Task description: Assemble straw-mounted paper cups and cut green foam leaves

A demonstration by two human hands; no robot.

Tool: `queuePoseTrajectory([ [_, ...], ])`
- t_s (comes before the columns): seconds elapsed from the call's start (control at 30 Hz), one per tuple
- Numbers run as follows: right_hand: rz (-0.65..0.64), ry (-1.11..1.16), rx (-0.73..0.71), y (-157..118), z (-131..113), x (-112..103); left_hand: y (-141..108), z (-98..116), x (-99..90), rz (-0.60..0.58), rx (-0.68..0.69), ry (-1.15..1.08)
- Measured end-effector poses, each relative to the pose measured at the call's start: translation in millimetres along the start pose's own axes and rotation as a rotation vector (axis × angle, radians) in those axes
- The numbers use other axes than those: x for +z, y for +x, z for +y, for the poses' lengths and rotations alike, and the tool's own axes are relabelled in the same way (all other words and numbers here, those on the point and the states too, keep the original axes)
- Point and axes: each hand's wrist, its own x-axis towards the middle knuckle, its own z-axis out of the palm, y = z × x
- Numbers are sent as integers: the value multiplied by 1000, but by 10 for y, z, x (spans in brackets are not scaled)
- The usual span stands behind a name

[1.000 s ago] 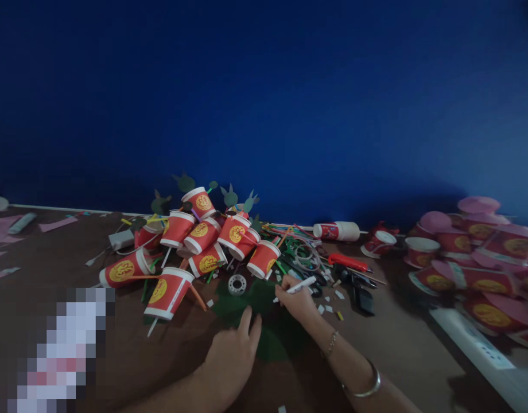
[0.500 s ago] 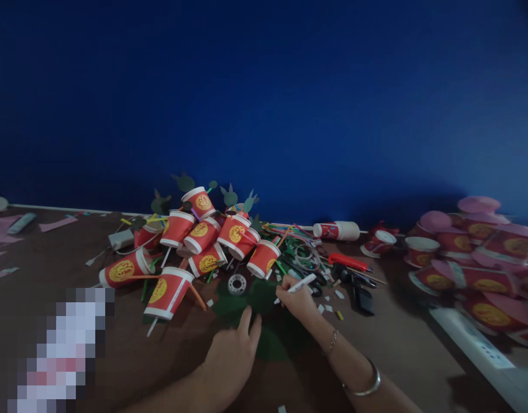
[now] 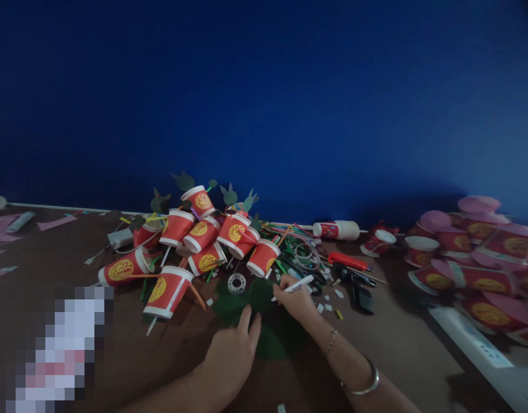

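A dark green sheet of paper (image 3: 270, 338) with a rounded outline lies on the table in front of me. My left hand (image 3: 232, 355) rests on its left part, with the fingers stretched out. Above the sheet's upper right part, my right hand (image 3: 296, 303) grips a white marker (image 3: 299, 284), its tip pointing left and down near the paper. Whether the tip touches the paper I cannot tell. A tape roll (image 3: 237, 283) sits at the sheet's upper edge. Just behind it lies a red paper cup (image 3: 264, 258) with a yellow print.
Red cups with straws and green paper shapes (image 3: 204, 234) are heaped at back left. Straws, scraps, a red cutter (image 3: 349, 261) and a black tool (image 3: 362, 295) lie to the right. Pink-topped cups (image 3: 490, 252) and a white power strip (image 3: 470, 335) are at far right.
My right hand and the marker have shifted slightly left over the green paper. My left hand has stayed in place.
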Motion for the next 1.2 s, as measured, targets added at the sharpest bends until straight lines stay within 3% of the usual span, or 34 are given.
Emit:
queuePoseTrajectory([
  [0.7, 56, 56, 15, 10, 7, 11, 3, -4, -31, 4, 7, 15],
  [0.97, 59, 218, 94, 28, 13, -20, -7, 7, -12, 15, 13, 29],
  [1.2, 222, 383, 64, 12, -56, -95, -11, 10, 8, 6, 14, 38],
])
